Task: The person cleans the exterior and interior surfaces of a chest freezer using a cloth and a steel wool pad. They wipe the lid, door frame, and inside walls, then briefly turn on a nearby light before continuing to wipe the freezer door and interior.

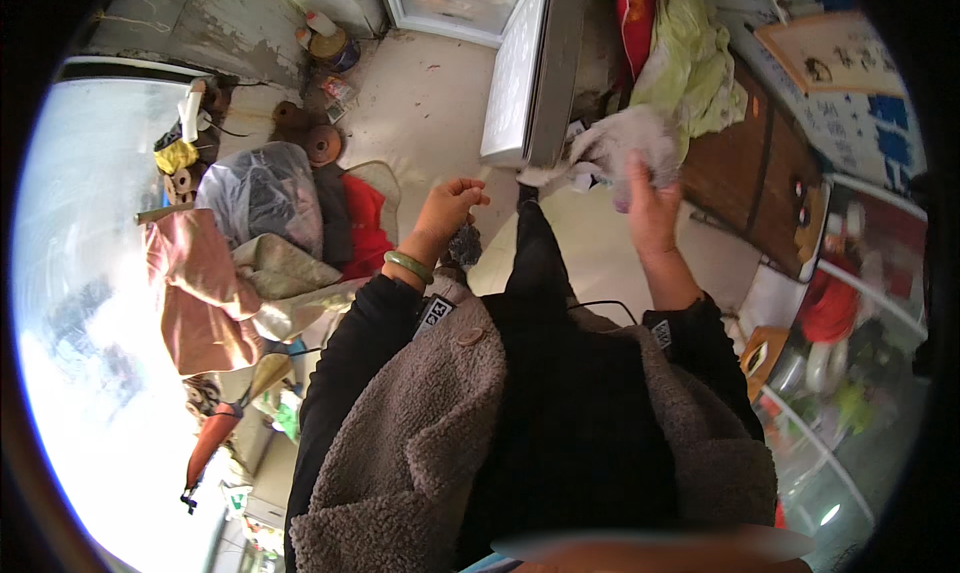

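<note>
My right hand (pixel 654 216) grips a light grey, fluffy cloth (pixel 641 141), which is bunched above the palm. A thin end of the cloth trails to the left, close to my dark shoe (pixel 528 194). Out in front of my body is my left hand (pixel 448 207), its fingers loosely curled and a green bangle (pixel 409 266) at the wrist. No object shows in that hand, but the inside of its palm is hidden. Just below it a dark, glittery thing (pixel 466 244) is partly covered; I cannot tell what it is.
A white-framed cabinet (pixel 450 25) stands ahead with its door (pixel 517 85) swung out. Yellow-green fabric (pixel 694 62) hangs over a brown wooden piece (pixel 739 168) on the right. At left are a plastic-wrapped bundle (pixel 262 198), a pink cloth (pixel 199 288) and a tub (pixel 331 47).
</note>
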Available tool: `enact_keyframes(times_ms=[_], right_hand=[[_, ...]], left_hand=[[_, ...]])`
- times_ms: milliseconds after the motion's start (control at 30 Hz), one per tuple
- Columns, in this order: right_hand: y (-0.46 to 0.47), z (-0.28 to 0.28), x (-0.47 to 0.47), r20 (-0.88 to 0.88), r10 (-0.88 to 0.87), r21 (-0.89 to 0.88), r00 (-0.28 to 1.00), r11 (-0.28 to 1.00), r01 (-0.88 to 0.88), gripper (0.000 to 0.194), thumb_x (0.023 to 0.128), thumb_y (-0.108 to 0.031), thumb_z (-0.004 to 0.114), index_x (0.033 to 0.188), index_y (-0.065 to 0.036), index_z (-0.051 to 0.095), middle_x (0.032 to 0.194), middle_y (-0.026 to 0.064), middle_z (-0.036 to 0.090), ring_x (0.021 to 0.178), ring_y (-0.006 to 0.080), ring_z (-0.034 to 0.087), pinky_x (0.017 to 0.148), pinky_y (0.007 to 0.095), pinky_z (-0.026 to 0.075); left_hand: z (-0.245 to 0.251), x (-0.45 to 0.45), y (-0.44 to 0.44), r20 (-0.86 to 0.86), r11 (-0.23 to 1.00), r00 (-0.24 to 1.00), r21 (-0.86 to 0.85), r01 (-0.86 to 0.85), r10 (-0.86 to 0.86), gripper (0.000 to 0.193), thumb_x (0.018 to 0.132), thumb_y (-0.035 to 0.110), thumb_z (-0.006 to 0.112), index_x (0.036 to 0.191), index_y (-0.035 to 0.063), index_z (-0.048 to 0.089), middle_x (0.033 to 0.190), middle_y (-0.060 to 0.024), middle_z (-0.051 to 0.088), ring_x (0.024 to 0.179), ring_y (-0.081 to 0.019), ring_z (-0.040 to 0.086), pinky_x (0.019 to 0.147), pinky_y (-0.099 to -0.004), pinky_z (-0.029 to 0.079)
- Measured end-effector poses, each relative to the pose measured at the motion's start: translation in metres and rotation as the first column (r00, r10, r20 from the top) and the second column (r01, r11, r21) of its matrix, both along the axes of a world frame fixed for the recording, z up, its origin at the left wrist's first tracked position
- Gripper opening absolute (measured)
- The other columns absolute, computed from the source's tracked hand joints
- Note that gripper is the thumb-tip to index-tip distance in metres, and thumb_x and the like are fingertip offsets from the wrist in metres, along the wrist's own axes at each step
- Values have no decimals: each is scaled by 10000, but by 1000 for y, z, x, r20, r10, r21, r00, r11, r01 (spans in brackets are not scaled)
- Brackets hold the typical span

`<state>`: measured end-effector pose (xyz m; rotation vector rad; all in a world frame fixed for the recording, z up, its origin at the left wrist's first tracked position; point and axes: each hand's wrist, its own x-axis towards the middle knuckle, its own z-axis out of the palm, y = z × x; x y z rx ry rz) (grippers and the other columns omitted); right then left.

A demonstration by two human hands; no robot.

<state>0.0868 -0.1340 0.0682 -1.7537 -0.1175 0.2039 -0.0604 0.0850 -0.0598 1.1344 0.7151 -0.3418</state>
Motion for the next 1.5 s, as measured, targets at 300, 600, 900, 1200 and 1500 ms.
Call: enact_keyframes(times_ms=[300, 600, 900, 1200, 1500], right_hand=[[70, -111, 107, 164, 977, -825, 138, 213, -524, 309, 663, -257, 673, 934, -112, 644, 1014, 30, 582, 1069, 232, 478, 928, 436, 334], [77, -129, 176, 176, 980, -780, -96, 79, -620, 280, 623, -350, 721, 792, -147, 631, 893, 1, 573, 1015, 216, 496, 871, 407, 372], [77, -130, 195, 217, 963, -678, -161, 30, -735, 309, 588, -339, 743, 771, -115, 633, 883, 28, 585, 1008, 240, 511, 936, 449, 363], [104, -132, 215, 243, 961, -753, -132, 101, -650, 363, 636, -463, 678, 761, -126, 629, 848, 32, 594, 967, 231, 511, 927, 460, 347], [122, -140, 319, 331, 943, -878, -41, 292, -379, 374, 646, -347, 717, 881, -67, 640, 968, 77, 593, 1047, 266, 478, 944, 449, 346]], left_hand=[[-71, 108, -51, -55, 866, 990, 493, -88, 132, 341, 814, 200, 643, 1116, 43, 634, 975, -177, 673, 825, -345, 660, 754, -379, 517], [-55, 121, -86, -73, 783, 997, 621, 44, 2, 349, 793, 273, 677, 1081, 85, 617, 1043, -173, 610, 948, -377, 603, 807, -434, 498], [-63, 133, -103, -109, 723, 977, 688, -59, 184, 280, 819, 205, 631, 1080, 112, 595, 1079, -135, 607, 946, -360, 609, 784, -430, 509], [-45, 133, -101, -64, 778, 995, 628, -15, 71, 461, 857, 461, 616, 1166, 121, 586, 1061, -152, 594, 949, -369, 606, 787, -421, 508], [-50, 147, -106, -159, 788, 987, 609, 89, 12, 525, 883, 494, 588, 1281, 159, 514, 1119, -143, 568, 909, -365, 615, 782, -435, 511]])
